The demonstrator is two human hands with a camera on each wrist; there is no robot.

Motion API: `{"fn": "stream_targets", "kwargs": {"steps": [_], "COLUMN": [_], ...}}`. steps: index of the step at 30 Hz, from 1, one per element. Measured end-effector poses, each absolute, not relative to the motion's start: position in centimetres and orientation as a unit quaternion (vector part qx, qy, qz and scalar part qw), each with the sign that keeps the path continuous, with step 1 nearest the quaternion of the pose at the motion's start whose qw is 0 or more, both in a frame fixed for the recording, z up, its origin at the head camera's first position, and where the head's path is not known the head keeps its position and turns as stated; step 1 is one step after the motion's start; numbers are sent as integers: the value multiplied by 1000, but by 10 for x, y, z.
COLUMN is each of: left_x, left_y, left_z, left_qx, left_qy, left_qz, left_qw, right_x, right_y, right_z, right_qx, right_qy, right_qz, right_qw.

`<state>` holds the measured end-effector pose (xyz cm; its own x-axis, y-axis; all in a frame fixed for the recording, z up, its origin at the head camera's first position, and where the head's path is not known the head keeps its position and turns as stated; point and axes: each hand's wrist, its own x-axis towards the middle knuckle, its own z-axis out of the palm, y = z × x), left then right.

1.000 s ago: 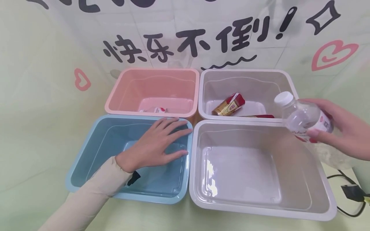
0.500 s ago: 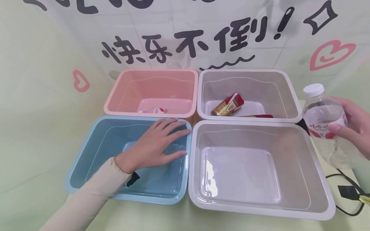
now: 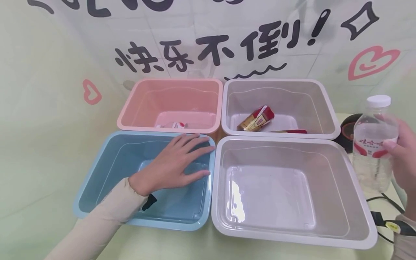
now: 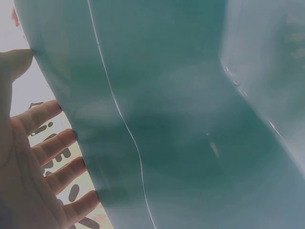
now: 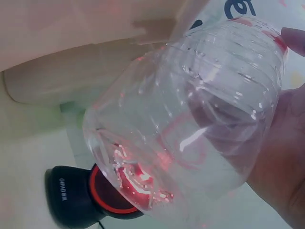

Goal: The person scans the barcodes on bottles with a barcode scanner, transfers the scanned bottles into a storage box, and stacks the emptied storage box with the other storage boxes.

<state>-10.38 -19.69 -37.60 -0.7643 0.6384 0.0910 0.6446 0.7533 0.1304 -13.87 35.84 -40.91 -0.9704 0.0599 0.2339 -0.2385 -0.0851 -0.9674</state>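
My right hand (image 3: 404,155) grips a clear plastic water bottle (image 3: 373,130) by its labelled middle, beyond the right side of the front grey bin (image 3: 269,195). The bottle has a white cap and a red-and-white label. In the right wrist view its base faces a black device with a red ring (image 5: 71,193), and red light shows on the base. My left hand (image 3: 175,164) lies spread over the blue bin (image 3: 130,148), fingers straight; in the left wrist view the fingertips (image 4: 88,200) touch the bin's rim.
The pink bin (image 3: 182,94) at back left holds another bottle with a red-and-white label (image 3: 178,125). In the back grey bin (image 3: 269,88) lie a gold-and-red packet (image 3: 256,119) and a red item (image 3: 290,131). A black cable (image 3: 390,203) runs at the right.
My right hand has carried the bottle rightward from above the grey bins to beyond them, and the bottle stands more upright. The left hand stays in place.
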Motion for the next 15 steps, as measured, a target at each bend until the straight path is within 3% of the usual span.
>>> {"fn": "stream_targets", "kwargs": {"steps": [15], "left_x": [-105], "left_y": [-195], "left_z": [-378], "left_qx": [-345], "left_qy": [-936], "left_qz": [-74], "left_qw": [17], "right_x": [-132], "right_y": [368], "right_z": [-448], "right_qx": [76], "right_qy": [-553], "right_qz": [814], "right_qw": [161]}}
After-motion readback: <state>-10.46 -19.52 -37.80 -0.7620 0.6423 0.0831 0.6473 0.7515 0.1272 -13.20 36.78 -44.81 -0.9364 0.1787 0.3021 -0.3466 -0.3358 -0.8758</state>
